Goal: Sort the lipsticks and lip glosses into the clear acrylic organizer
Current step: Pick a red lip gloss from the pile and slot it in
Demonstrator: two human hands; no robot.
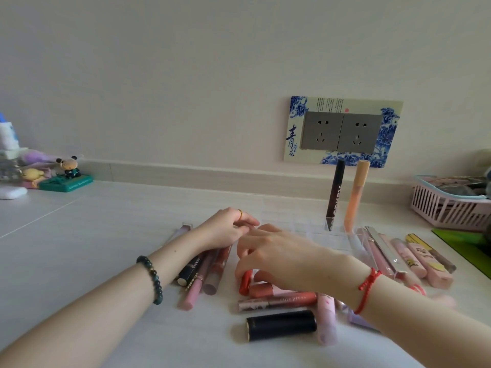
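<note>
— Where do we see the clear acrylic organizer [332, 241]?

— Beyond the hands, a little to the right. It has small square cells. A slim dark tube [335, 195] and an orange tube [357, 195] stand in it, a little tilted.

— And our hands?

— Our left hand [228, 229] is relaxed, its fingers loosely bent above the pink tubes [210, 272]. Our right hand [273, 258] curls its fingers down onto a glossy red lipstick [245, 282]. Whether it pinches it, we cannot tell. A black cylinder lipstick [281, 325] lies near us on the smooth white table [106, 248].

The white tabletop [106, 235] is carrying scattered lipsticks [281, 325] (lying flat), a clear acrylic organizer [332, 240], a pink basket [449, 208] and figurines [67, 168].
</note>
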